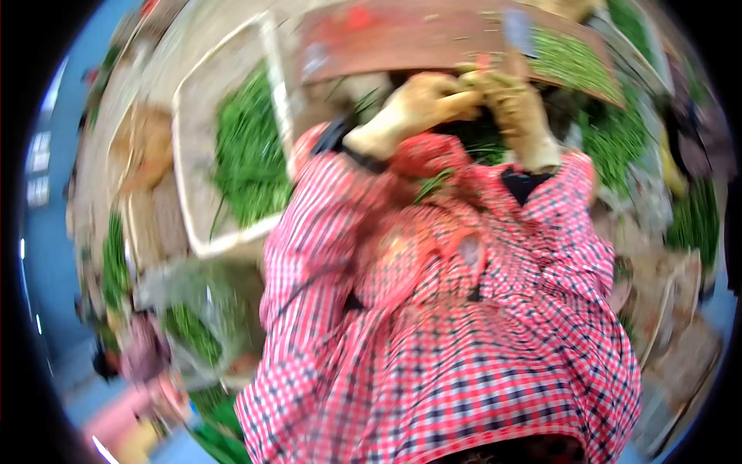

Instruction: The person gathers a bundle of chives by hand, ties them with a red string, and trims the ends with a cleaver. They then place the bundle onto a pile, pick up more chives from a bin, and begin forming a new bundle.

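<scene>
Both my hands wear yellowish gloves and meet at the near edge of a reddish-brown board [402, 39]. My left hand [433, 104] has its fingers closed and reaches toward the right one. The fingers of my right hand [514, 100] are bent inward at the same spot. A small orange-red bit shows at the fingertips; blur hides what they hold, if anything. Just beyond my right hand lies a blue-grey blade [519, 32], seemingly a knife, on the board. Beside it is a heap of short-cut green stalks [568, 62].
To the left stands a white-rimmed crate [185, 155] with long green stalks [251, 147] in it. A clear plastic bag [232, 301] of greens lies nearer. More greens [618, 147] lie at the right. A person in purplish clothing [144, 348] is at the lower left.
</scene>
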Demonstrator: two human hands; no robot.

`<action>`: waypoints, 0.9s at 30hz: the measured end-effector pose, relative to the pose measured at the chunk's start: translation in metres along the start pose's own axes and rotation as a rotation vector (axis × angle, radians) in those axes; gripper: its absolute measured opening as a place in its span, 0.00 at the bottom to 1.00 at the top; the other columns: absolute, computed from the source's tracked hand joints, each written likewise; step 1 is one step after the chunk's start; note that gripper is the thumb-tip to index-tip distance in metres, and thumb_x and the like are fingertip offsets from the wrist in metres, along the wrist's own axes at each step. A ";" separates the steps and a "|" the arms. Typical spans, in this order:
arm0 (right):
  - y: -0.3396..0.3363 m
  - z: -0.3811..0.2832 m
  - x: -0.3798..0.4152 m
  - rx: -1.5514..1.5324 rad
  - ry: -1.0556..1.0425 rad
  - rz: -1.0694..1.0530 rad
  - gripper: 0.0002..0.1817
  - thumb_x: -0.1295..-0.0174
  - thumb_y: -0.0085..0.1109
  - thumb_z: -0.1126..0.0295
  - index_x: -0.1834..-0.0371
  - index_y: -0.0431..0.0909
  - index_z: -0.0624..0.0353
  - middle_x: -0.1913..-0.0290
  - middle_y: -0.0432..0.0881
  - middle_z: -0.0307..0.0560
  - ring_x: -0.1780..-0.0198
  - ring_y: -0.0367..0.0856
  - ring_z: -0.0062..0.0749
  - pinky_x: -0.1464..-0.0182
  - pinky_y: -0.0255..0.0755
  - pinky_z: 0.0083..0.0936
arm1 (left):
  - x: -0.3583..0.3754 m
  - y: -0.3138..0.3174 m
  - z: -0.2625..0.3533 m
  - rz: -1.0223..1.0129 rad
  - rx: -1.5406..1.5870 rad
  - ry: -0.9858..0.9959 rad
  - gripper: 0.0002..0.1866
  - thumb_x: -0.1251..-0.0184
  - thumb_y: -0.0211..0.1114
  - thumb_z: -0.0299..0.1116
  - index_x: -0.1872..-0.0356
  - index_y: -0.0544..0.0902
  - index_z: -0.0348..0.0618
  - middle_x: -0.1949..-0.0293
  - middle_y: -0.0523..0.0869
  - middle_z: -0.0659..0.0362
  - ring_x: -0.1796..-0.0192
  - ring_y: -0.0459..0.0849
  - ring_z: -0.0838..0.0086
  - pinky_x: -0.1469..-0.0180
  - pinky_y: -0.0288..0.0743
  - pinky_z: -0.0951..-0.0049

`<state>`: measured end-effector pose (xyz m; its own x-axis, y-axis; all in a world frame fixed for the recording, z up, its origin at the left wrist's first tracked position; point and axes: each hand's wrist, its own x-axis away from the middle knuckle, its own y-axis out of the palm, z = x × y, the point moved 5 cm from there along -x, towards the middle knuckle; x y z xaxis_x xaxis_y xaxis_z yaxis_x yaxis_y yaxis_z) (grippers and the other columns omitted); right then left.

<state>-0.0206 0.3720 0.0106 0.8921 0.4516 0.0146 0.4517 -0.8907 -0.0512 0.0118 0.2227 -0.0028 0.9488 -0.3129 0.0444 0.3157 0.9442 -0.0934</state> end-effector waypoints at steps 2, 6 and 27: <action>-0.002 0.025 -0.001 -0.253 0.015 0.031 0.19 0.34 0.58 0.73 0.41 0.74 0.68 0.52 0.83 0.46 0.55 0.80 0.26 0.51 0.75 0.20 | 0.002 0.002 -0.010 -0.082 0.002 0.080 0.20 0.27 0.56 0.45 0.57 0.87 0.39 0.66 0.90 0.55 0.63 0.87 0.77 0.59 0.81 0.75; 0.008 -0.026 0.011 0.613 -0.254 0.194 0.13 0.34 0.62 0.63 0.52 0.85 0.59 0.56 0.86 0.44 0.55 0.82 0.26 0.50 0.73 0.20 | 0.026 -0.035 0.003 0.008 0.060 0.016 0.19 0.28 0.59 0.44 0.61 0.86 0.34 0.65 0.90 0.54 0.62 0.88 0.74 0.55 0.81 0.74; 0.306 -0.130 0.127 0.504 -1.112 -0.484 0.11 0.50 0.60 0.68 0.62 0.80 0.55 0.68 0.82 0.44 0.63 0.82 0.38 0.56 0.73 0.37 | 0.081 -0.207 0.075 0.524 -0.441 0.043 0.15 0.31 0.60 0.38 0.63 0.86 0.35 0.67 0.89 0.53 0.64 0.85 0.71 0.56 0.78 0.72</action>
<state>0.2323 0.1501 0.1266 0.0476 0.7351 -0.6762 0.4518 -0.6196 -0.6418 0.0221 0.0094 0.0944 0.9745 0.1614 -0.1560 -0.2181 0.8451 -0.4880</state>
